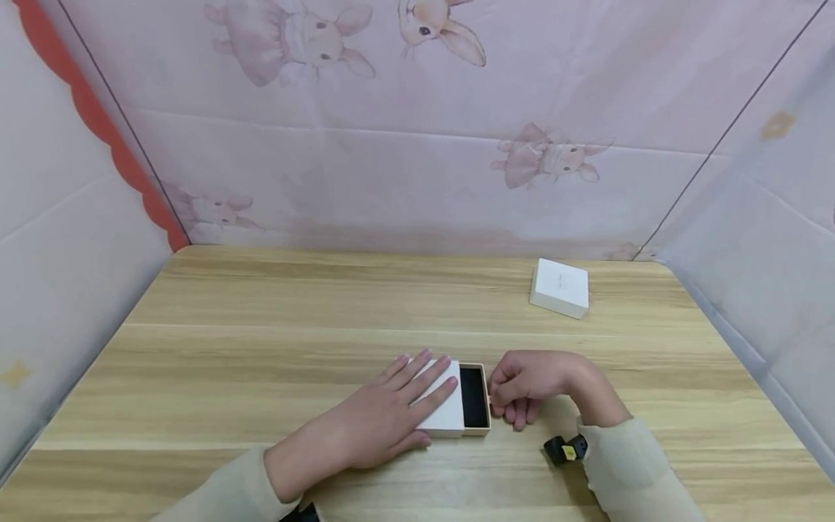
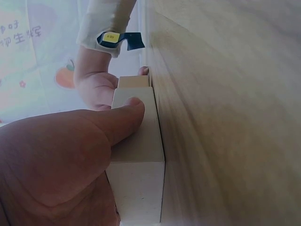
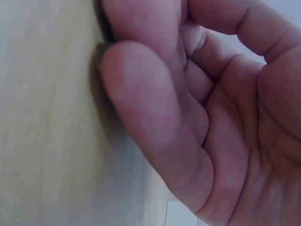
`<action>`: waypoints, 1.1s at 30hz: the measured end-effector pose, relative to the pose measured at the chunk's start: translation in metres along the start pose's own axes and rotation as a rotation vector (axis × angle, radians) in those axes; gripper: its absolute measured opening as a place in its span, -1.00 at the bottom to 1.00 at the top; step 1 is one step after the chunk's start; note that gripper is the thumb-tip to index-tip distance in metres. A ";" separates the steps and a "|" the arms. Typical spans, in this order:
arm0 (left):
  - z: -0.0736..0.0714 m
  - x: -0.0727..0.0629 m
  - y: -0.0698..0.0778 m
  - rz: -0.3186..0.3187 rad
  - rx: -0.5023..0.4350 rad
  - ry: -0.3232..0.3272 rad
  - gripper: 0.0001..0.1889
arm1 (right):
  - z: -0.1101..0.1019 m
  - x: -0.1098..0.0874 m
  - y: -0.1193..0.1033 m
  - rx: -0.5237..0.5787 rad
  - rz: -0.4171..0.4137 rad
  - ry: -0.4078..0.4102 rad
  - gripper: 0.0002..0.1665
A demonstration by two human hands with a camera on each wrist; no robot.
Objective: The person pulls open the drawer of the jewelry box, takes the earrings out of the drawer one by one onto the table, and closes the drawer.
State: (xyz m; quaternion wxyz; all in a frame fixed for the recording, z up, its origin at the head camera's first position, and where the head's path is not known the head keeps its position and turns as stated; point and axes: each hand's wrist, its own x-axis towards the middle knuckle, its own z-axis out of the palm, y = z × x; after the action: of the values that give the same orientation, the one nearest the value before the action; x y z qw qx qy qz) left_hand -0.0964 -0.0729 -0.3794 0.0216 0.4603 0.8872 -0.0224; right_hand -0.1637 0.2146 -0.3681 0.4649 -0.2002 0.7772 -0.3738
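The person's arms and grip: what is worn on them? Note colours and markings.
The left sleeve and right sleeve are plain cream. Beside the right one is a small black camera with a yellow label, its print unreadable; part of a black object shows by the left one. Left grip and right grip wear no gloves.

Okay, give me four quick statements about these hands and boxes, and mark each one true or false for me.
1. The left hand rests on a white rectangular box sleeve. True.
2. The right hand is at the protruding end of the black-lined rectangular drawer. True.
3. That drawer is fully closed. False: the drawer sticks partly out of the sleeve.
4. The flat white box with faint lettering lies under the left hand. False: that box lies apart, farther back and to the right.
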 end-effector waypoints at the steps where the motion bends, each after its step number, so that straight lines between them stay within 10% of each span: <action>1: 0.000 0.000 0.000 0.000 0.000 -0.001 -0.21 | 0.000 0.000 0.000 0.000 0.001 0.000 -0.74; 33: 0.001 0.002 -0.001 0.005 -0.013 0.002 -0.21 | -0.003 -0.006 0.001 0.003 0.018 -0.003 -0.73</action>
State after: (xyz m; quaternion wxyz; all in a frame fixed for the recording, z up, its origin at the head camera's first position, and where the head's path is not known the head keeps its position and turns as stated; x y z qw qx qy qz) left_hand -0.0984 -0.0722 -0.3808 0.0236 0.4625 0.8862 -0.0162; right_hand -0.1637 0.2199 -0.3644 0.4696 -0.1933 0.7777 -0.3705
